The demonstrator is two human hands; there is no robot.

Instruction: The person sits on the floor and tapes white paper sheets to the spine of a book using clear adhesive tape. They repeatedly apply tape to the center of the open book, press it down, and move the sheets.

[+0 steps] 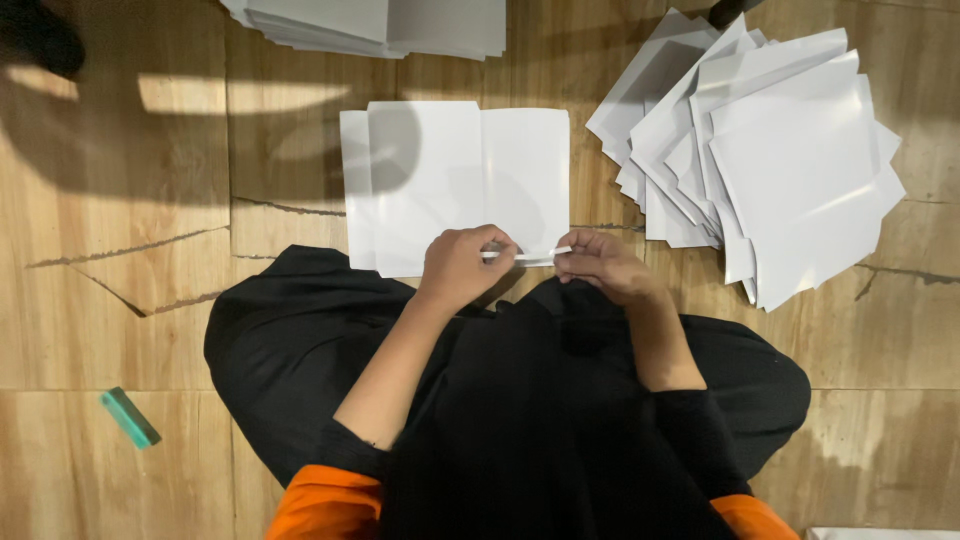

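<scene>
Hands pinch thin white strip (528, 256) at near edge of folded white sheet (455, 185): left hand (462, 266) and right hand (603, 263) grip its ends; strip looks light, flimsy, best held by ends; loose sheet pile (770, 150) far right

We count two hands, left hand (462, 265) and right hand (600, 265), just below one folded white sheet (455, 185). Right of that sheet lies one fanned pile (770, 150); above it, one neat stack (370, 25); lower left, one green bar (130, 417).
</scene>
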